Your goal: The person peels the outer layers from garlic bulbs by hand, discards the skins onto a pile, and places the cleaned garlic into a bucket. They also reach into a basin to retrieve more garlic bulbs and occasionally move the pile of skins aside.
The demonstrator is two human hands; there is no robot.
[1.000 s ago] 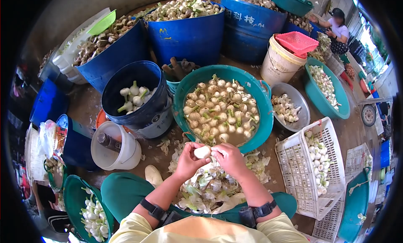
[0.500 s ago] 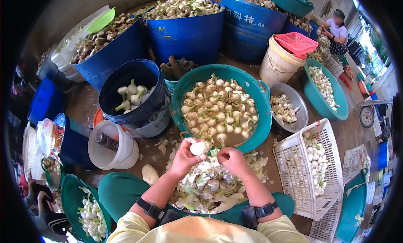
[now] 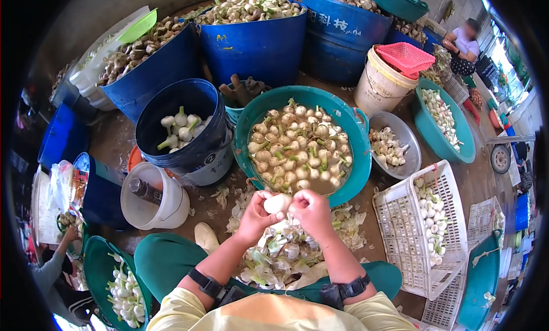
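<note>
Left hand (image 3: 255, 221): thumb and fingers partly closed around a pale bulb (image 3: 277, 203). Right hand (image 3: 313, 215): fingertips drawn together at the bulb's side; whether they grip anything, I cannot tell. I judge a steady left cradle and light right-fingertip pressure best, kept over the loose skins (image 3: 293, 251), near the green basin (image 3: 361, 148).

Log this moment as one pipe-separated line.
left hand: holding pale bulb | right hand: fingers at pale bulb | below hands: peelings | beyond hands: green basin, many bulbs in murky water
</note>
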